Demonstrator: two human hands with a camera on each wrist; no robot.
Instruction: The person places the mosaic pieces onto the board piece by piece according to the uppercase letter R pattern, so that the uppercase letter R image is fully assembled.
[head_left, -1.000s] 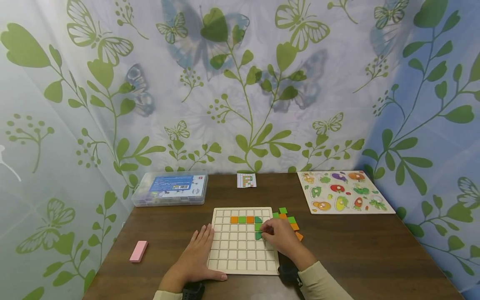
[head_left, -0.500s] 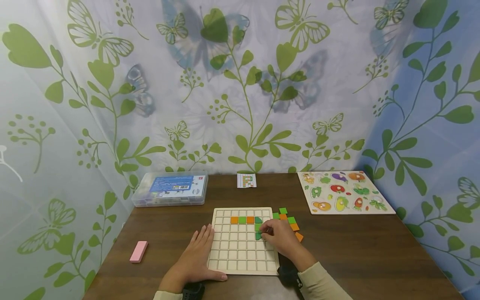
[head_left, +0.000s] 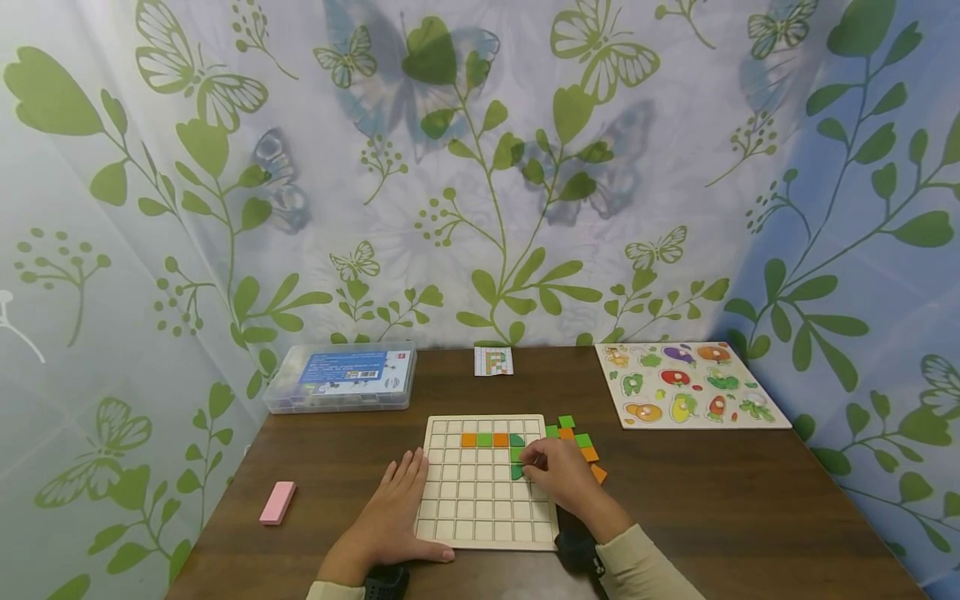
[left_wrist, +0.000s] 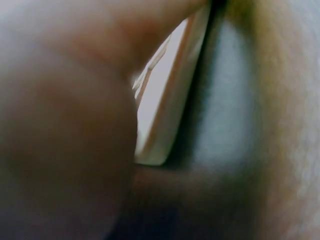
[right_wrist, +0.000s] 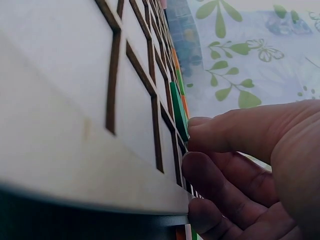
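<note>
While the left hand (head_left: 397,508) rests against the left edge of the grid board (head_left: 457,508), fingers straight, side by side, the right hand (head_left: 562,473) works over the board's right part. Right thumb and bent fingers clamp a dark green piece (head_left: 517,472), which sits on the board on the near side of a light green tile (head_left: 516,455). Loose tiles (head_left: 584,440): right of the board. Pink block (head_left: 277,502): left of it. Printed card (head_left: 493,362): beyond the board's far edge.
</note>
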